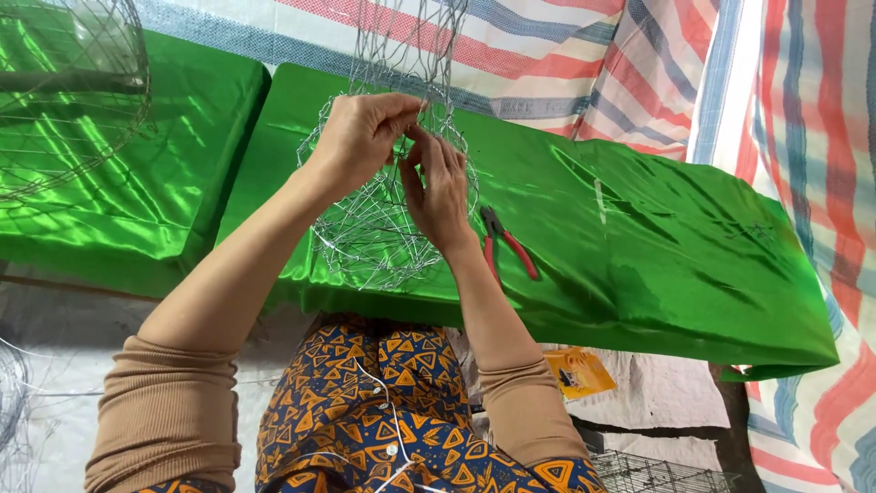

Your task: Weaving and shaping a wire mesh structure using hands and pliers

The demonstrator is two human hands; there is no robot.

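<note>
At far left, a round wire mesh frame (64, 91) rests on a table draped in shiny green cloth (146, 210). At centre, the person's left hand (360, 137) pinches a strand of a silver wire cage (370, 228) between thumb and fingers, while the right hand (438, 187), fingers curled, grips the wire just beside it; the cage stands on a second green-covered table (657, 246). Red-handled pliers (506, 242) lie just right of the hands, and a yellow packet (577, 372) lies on the floor below.
</note>
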